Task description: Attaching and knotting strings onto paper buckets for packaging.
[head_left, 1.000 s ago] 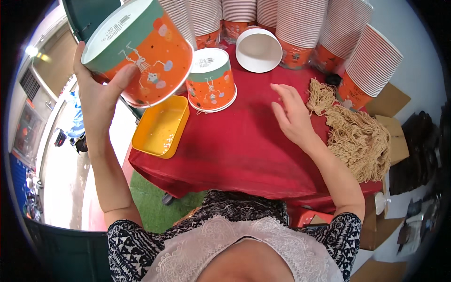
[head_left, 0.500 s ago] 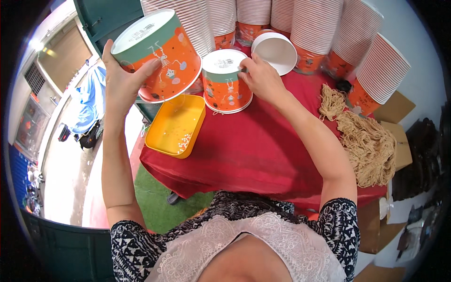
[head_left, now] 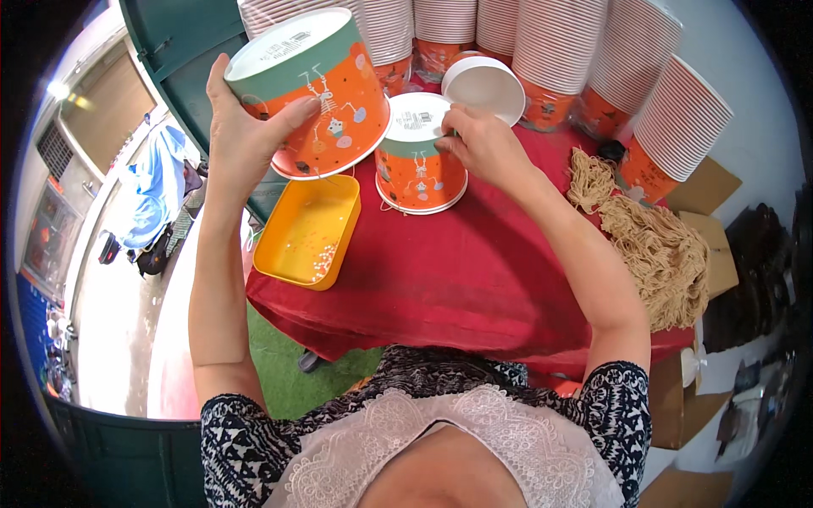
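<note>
Red cloth (head_left: 474, 279) spread over the near table edge, bare through the middle, with a yellow plastic tray (head_left: 309, 230) hanging half off the left side and a heap of tan string (head_left: 656, 254) lying at the right. Raised off the cloth on the left, left hand (head_left: 246, 140) wrapped round the side of an orange-and-green paper bucket (head_left: 309, 89) held upside down and tilted, thumb laid across the printed wall, palm and remaining fingers cupped behind. Further in, right hand (head_left: 487, 148) curled with fingertips drawn together at the upper rim of a second orange bucket (head_left: 421, 165) standing inverted on the cloth; whether pinching something small or merely touching the base edge, cannot tell. Just beyond, a white empty bucket (head_left: 484, 85) lying on its side, mouth toward the camera. Farthest back, tall stacks of nested buckets (head_left: 593, 59) leaning along the table's far edge. Judged by look: thin paper wall, light, easily dented under a hard squeeze, somewhat slick on the printed coating; best taken with a wide, gentle grasp round the wall, or near the rolled rim where stiffest
</note>
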Demonstrator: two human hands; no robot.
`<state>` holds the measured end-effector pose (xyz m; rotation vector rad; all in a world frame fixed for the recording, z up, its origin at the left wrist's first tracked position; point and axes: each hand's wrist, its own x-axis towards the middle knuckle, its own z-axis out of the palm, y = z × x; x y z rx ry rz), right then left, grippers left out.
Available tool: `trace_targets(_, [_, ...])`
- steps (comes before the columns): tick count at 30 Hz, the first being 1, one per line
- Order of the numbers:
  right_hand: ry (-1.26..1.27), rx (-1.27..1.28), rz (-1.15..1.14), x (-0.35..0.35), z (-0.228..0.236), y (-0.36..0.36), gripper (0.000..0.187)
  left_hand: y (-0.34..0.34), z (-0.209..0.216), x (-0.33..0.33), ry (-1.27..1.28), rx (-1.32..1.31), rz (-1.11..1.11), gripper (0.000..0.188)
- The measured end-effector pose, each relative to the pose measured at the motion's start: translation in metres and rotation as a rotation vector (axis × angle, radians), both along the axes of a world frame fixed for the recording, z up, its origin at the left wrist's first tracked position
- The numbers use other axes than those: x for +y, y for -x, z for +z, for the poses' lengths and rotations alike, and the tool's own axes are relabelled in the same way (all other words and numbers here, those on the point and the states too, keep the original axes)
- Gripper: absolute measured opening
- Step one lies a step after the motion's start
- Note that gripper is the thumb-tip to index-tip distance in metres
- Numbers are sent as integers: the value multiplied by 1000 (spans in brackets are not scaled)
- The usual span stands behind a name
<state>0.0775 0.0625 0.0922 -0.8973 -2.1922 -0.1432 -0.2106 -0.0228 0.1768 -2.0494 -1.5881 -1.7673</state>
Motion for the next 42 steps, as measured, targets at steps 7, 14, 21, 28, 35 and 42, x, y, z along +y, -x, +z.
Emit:
trace_targets(7, [0, 48, 137, -7, -6, -26, 25, -28, -2, 3, 13, 40, -112, 116])
trace_targets(14, [92, 101, 36, -29, -13, -60, 44, -57, -8, 12, -61, 195, 60, 121])
trace_targets(21, [173, 119, -58, -58, -37, -113, 38, -78, -13, 28, -106, 230, 115, 120])
trace_targets(28, [231, 255, -99, -72, -64, -141, 24, -79, -28, 59, 122, -4, -144, 120])
trace_targets(35, [247, 302, -52, -71, -83, -152, 18, -80, -52, 71, 155, 46, -288, 121])
trace_targets(42, [391, 413, -78, -80, -83, -152, 18, -83, -54, 62, 368, -34, -316, 125])
